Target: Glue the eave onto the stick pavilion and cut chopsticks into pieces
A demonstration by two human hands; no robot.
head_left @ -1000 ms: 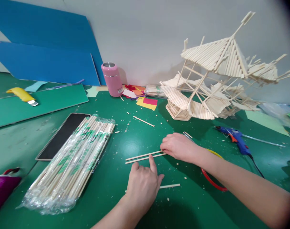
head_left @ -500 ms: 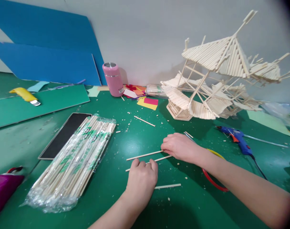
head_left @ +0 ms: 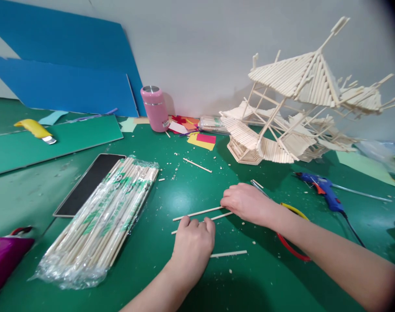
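Two thin wooden sticks (head_left: 197, 212) lie side by side on the green table (head_left: 171, 190). My right hand (head_left: 247, 202) rests palm down on their right ends. My left hand (head_left: 193, 246) lies curled over the left part of the nearer stick (head_left: 221, 216), fingertips on it. A shorter stick (head_left: 228, 253) lies just right of my left hand. A plastic-wrapped bundle of chopsticks (head_left: 101, 221) lies to the left. A stick-built model house (head_left: 291, 108) stands at the back right.
A blue glue gun (head_left: 322, 188) with its cord lies at the right. Pliers with red and yellow handles (head_left: 290, 249) sit under my right forearm. A black tablet (head_left: 87, 184), a pink bottle (head_left: 153, 108), a yellow knife (head_left: 35, 130), blue boards (head_left: 61, 82) and paper scraps (head_left: 200, 139) surround the area.
My left hand's fingers curled from spread flat into a loose fist over the nearer stick, which swung slightly away from the other stick. My right hand stayed on the stick ends.
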